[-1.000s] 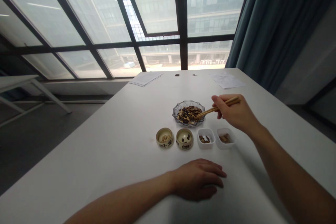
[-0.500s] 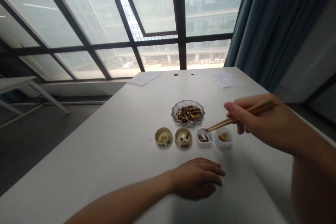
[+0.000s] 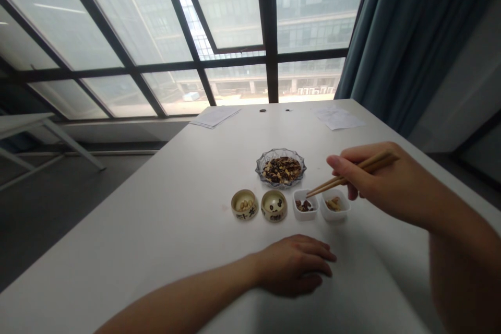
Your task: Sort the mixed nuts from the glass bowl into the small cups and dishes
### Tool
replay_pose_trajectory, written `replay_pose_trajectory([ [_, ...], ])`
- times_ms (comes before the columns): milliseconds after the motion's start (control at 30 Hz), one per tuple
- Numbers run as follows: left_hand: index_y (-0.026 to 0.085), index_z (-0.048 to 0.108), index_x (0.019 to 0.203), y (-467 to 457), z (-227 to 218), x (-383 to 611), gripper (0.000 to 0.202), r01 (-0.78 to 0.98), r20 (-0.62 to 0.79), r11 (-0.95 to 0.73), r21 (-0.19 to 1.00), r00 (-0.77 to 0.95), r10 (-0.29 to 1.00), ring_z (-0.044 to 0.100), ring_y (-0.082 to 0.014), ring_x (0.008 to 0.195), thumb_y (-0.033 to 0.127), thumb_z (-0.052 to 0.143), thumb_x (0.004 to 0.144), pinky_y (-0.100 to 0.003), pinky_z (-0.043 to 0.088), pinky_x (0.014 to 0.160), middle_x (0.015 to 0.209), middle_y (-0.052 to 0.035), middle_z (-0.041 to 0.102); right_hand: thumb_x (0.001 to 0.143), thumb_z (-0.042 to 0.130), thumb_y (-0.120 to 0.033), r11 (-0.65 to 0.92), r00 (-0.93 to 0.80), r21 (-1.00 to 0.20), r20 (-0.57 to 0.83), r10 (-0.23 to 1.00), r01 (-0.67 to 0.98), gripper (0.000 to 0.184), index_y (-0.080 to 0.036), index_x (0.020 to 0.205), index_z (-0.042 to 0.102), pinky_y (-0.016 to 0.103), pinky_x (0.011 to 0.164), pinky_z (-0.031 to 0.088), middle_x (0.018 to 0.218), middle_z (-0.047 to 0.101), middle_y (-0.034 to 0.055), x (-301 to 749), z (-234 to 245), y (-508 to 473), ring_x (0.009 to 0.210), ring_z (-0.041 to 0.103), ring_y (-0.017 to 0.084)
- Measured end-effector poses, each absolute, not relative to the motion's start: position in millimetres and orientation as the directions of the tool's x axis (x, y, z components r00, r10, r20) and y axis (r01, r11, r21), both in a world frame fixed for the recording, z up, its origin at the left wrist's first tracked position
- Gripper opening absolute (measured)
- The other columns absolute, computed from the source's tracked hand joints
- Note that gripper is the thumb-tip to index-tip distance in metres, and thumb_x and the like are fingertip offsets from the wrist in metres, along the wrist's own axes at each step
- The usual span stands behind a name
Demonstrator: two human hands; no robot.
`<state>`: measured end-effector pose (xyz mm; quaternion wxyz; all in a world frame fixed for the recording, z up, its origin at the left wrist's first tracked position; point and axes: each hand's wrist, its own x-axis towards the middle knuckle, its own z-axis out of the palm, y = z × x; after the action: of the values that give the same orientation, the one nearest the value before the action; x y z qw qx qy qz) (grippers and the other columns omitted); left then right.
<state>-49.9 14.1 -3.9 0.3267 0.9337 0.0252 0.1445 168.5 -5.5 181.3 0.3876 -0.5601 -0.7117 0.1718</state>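
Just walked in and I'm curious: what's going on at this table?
A person holds chopsticks in their right hand, the tips over a white tub of dark pieces, beside a second tub of tan pieces. Their left hand rests on the table. Behind the tubs, a glass dish holds a mixed pile of dark and pale pieces. Two small ceramic cups hold pale and dark beans.

Windows: black-framed glass wall, office building beyond
Light: flat grey daylight
Curtain: teal drape, right
Floor: dark grey floor
Furniture: white side table, left
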Motion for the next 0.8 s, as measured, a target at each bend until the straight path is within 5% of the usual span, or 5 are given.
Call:
replay_pose_trajectory([
  [333,0.018,0.070,0.116,14,-7,-50,0.025,-0.057,0.275,-0.788,0.614,0.950,0.145,0.060,-0.0222,0.138,0.025,0.058,0.096,-0.034,0.044,0.121,0.140,-0.0112,0.069,0.096,0.061,-0.064,0.332,0.077,-0.739,0.458,0.885,0.586,0.053,-0.019,0.072,0.073,0.028,0.042,0.043,0.053,0.065,0.0046,168,165,25,0.044,0.060,0.017],
  [800,0.019,0.070,0.118,15,-8,-50,0.026,-0.055,0.269,-0.784,0.618,0.952,0.145,0.059,-0.0227,0.138,0.025,0.058,0.096,-0.034,0.044,0.121,0.141,-0.0106,0.068,0.095,0.061,-0.065,0.268,0.055,-0.832,0.335,0.941,0.485,0.058,-0.016,0.066,0.073,0.027,0.046,0.045,0.050,0.065,0.0053,145,116,63,0.043,0.060,0.017],
])
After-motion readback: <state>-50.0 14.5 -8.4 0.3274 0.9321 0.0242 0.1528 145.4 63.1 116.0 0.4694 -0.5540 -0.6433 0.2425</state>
